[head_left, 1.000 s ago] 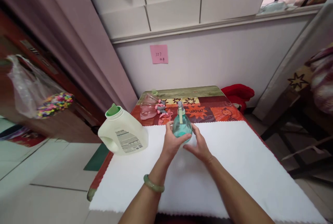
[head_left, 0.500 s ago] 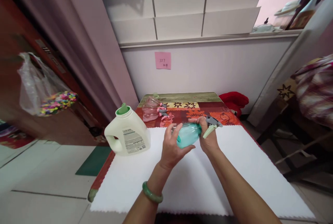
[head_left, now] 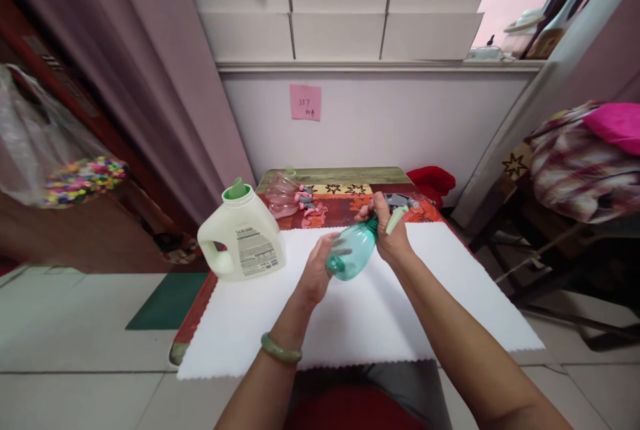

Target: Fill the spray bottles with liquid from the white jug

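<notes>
A teal spray bottle [head_left: 354, 252] is held tilted above the white cloth [head_left: 360, 303], its grey nozzle pointing right. My left hand [head_left: 316, 271], with a green bangle on the wrist, cups the round base of the bottle. My right hand [head_left: 388, 235] is wrapped round the neck just below the grey and pale-green trigger head [head_left: 400, 207].
A white detergent jug [head_left: 241, 239] with a green cap stands at the cloth's left. Clear pink spray bottles [head_left: 286, 195] lie at the table's far end on a patterned tablecloth. A chair with clothes [head_left: 575, 170] stands at right. The wall with a pink note [head_left: 305, 102] is behind.
The bottle went from upright on the cloth to lifted and tilted sideways. My right hand moved from its base to the neck. The view shifted back slightly.
</notes>
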The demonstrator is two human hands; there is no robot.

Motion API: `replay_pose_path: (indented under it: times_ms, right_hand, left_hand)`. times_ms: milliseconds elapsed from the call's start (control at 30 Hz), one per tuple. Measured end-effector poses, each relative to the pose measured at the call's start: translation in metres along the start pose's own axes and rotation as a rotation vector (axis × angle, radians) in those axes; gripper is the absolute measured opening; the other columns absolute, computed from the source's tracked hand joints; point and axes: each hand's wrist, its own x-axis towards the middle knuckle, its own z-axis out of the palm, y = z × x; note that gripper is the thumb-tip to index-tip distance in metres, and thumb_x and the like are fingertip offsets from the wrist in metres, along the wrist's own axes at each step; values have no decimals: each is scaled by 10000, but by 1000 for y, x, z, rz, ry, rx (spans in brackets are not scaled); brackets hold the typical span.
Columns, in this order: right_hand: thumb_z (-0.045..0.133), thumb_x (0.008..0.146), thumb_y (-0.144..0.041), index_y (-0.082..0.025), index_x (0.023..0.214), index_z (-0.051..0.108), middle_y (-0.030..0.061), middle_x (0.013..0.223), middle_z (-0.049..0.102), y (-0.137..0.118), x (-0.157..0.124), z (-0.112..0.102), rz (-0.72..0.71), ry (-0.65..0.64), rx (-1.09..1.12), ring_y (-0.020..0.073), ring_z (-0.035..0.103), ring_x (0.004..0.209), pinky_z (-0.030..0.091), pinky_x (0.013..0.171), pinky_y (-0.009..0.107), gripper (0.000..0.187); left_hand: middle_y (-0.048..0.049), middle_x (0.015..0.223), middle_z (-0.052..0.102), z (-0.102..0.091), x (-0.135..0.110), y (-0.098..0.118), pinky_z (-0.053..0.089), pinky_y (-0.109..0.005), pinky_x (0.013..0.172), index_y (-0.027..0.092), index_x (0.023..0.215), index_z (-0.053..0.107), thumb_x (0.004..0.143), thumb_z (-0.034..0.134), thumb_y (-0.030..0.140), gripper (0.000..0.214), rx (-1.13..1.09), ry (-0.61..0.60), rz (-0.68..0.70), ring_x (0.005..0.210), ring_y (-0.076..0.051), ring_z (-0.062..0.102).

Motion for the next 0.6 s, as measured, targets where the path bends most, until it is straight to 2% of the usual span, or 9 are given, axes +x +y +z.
replay_pose_path:
  times_ms: [67,100,200,367,433,500,533,600]
  right_hand:
    - [774,735,-625,-215,748,544,-19,620,656,2,2,2,-4,22,-16,157,669,567,506,485,246,470]
    - [770,737,-630,-212,746,544,-24,610,648,3,2,4,-4,29,-22,148,659,546,498,471,239,475]
    - [768,730,-646,-202,748,552,-22,606,645,0,4,8,-18,59,-44,134,646,518,488,446,224,494]
    - [765,721,-661,-206,758,542,-43,593,613,-30,18,2,-105,102,-48,90,556,440,448,399,203,508]
    - [743,745,-660,-209,769,539,-55,600,595,-50,31,-12,-195,120,-77,62,478,408,408,389,190,496]
    - [709,776,-659,-214,794,542,-64,615,579,-69,48,-34,-297,146,-162,45,399,390,362,392,188,475]
    - [691,792,-655,-217,805,547,-63,622,574,-76,56,-49,-338,154,-245,47,381,393,344,400,193,461]
    - [685,805,-622,-216,811,560,-35,651,593,-82,70,-81,-368,136,-533,82,453,457,355,451,220,424]
  left_hand:
    - [-88,1254,662,-4,-2,1,484,-388,919,292,1283,555,605,855,607,805,66,13,64,1113,-264,633]
    - [-85,1245,667,-5,-3,1,476,-387,930,288,1284,566,552,922,493,839,108,-5,68,1111,-264,629]
    - [-100,1165,697,-11,-6,-1,471,-418,928,235,1211,647,506,959,336,778,239,-61,31,1045,-278,637]
    - [-78,1125,683,-30,-7,-12,483,-424,893,232,1137,642,508,945,322,704,380,-34,-6,995,-267,637]
    - [-64,1096,677,-40,-5,-17,492,-425,874,232,1122,612,481,952,308,729,413,-4,-14,968,-261,639]
    - [-58,1069,663,-48,0,-21,495,-442,869,227,1086,581,464,957,309,731,437,56,-14,960,-267,635]
    - [-61,1069,654,-50,3,-23,496,-453,873,226,1074,564,473,955,325,723,441,92,-10,972,-272,632]
    - [-73,1103,636,-53,10,-26,498,-463,885,229,1084,533,510,942,366,718,429,161,12,1006,-277,627]
